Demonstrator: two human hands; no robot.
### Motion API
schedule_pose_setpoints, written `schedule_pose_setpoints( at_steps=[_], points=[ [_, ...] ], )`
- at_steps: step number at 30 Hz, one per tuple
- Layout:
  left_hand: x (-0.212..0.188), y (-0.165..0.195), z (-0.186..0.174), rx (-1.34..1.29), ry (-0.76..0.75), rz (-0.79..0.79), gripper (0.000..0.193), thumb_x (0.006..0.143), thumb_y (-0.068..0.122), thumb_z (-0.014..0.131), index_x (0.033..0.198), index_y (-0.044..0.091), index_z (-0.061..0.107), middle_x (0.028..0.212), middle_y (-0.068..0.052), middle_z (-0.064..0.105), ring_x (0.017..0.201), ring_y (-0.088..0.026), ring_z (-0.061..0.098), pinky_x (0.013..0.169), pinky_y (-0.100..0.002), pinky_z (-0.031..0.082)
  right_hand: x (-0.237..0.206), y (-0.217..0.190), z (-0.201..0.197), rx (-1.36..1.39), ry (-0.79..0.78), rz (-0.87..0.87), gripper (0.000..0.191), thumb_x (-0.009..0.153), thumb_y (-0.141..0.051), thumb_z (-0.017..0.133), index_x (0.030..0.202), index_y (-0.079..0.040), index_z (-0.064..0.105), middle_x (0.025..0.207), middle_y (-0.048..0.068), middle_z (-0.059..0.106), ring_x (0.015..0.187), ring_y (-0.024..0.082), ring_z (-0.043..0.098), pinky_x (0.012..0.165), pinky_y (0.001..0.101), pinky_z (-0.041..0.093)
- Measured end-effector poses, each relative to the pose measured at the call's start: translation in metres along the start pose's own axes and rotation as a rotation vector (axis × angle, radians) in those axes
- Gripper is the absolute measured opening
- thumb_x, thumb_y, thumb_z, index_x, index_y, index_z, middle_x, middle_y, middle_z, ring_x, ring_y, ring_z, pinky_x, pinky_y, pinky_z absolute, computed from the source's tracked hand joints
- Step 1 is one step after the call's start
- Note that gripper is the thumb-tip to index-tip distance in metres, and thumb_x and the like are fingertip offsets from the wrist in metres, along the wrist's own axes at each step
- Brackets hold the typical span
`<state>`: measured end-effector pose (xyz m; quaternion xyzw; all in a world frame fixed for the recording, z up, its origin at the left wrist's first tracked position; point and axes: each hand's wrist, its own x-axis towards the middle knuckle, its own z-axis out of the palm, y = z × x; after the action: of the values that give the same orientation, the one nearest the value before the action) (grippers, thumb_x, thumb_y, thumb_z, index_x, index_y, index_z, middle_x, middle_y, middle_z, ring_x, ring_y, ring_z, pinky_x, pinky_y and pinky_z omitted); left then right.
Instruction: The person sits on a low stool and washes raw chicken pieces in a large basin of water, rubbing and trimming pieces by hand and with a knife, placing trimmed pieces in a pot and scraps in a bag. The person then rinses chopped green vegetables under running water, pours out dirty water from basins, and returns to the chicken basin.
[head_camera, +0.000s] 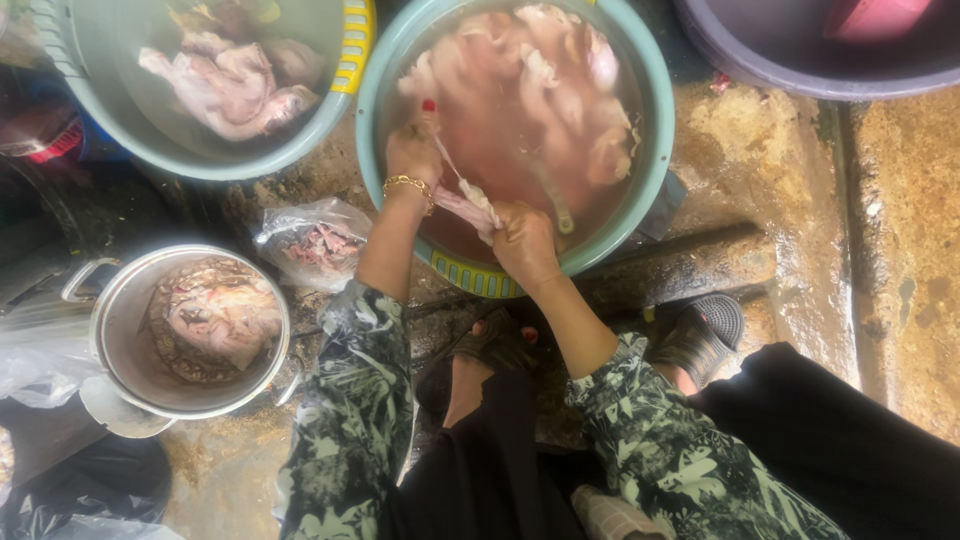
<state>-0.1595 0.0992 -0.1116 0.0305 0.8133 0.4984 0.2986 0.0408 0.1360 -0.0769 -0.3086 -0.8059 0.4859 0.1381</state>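
Note:
A teal basin (655, 120) holds pinkish water and several pale pieces of raw meat (545, 90). Over its near rim, my left hand (412, 152), with a gold bracelet and red nails, pinches one end of a thin pale strip of meat (468, 195). My right hand (522, 240) grips the other end of the same strip, stretched between the two hands just above the water.
A second teal basin (120, 140) with raw meat sits at upper left. A metal pot (115, 330) with meat stands at left, a plastic bag of meat (315, 240) beside it. A purple tub (800, 70) is at upper right. Wet concrete floor; my sandalled feet (700, 335) below.

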Motion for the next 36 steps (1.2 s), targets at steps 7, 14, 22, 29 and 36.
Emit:
schedule_pose_setpoints(
  at_steps=[7, 14, 22, 29, 36],
  points=[
    [0.020, 0.012, -0.041, -0.080, 0.198, 0.274, 0.055, 0.106, 0.055, 0.050, 0.095, 0.005, 0.071, 0.074, -0.005, 0.066, 0.059, -0.016, 0.060, 0.053, -0.036, 0.049, 0.001, -0.001, -0.007, 0.389, -0.054, 0.374, 0.032, 0.083, 0.004, 0.059, 0.099, -0.015, 0.077, 0.097, 0.006, 0.073, 0.076, 0.021, 0.074, 0.062, 0.0376, 0.065],
    [0.013, 0.036, -0.118, -0.305, 0.201, 0.017, 0.047, 0.101, 0.054, 0.056, 0.109, 0.009, 0.061, 0.064, 0.000, 0.050, 0.043, -0.010, 0.044, 0.036, -0.030, 0.035, 0.004, 0.024, -0.008, -0.044, 0.011, 0.201, 0.013, 0.089, -0.003, 0.068, 0.092, -0.009, 0.078, 0.088, 0.011, 0.077, 0.077, 0.025, 0.074, 0.073, 0.0379, 0.058],
    [0.024, 0.022, -0.208, -0.601, 0.129, 0.095, 0.025, 0.097, 0.018, 0.055, 0.115, 0.001, 0.057, 0.075, -0.007, 0.062, 0.057, -0.027, 0.064, 0.048, -0.044, 0.057, 0.014, 0.032, -0.015, 0.781, -0.100, 0.536, 0.023, 0.093, -0.003, 0.066, 0.115, -0.005, 0.069, 0.097, 0.006, 0.064, 0.075, 0.019, 0.067, 0.055, 0.0391, 0.067],
    [0.010, 0.024, -0.146, 0.673, 0.511, 0.824, 0.018, 0.098, 0.011, 0.060, 0.108, 0.002, 0.073, 0.094, -0.015, 0.074, 0.085, -0.032, 0.071, 0.074, -0.044, 0.056, 0.016, 0.031, -0.023, 0.827, -0.184, 0.524, 0.038, 0.084, 0.008, 0.057, 0.118, -0.005, 0.069, 0.100, 0.002, 0.065, 0.075, 0.013, 0.065, 0.056, 0.0365, 0.065],
    [-0.092, -0.012, 0.009, 0.431, -0.278, 0.897, 0.029, 0.090, 0.007, 0.058, 0.117, 0.008, 0.069, 0.106, -0.021, 0.070, 0.098, -0.039, 0.068, 0.088, -0.046, 0.054, 0.017, 0.043, -0.018, 0.770, -0.158, 0.441, 0.027, 0.089, -0.001, 0.064, 0.114, -0.005, 0.075, 0.096, 0.004, 0.070, 0.081, 0.012, 0.063, 0.071, 0.0264, 0.054]
  ],
)
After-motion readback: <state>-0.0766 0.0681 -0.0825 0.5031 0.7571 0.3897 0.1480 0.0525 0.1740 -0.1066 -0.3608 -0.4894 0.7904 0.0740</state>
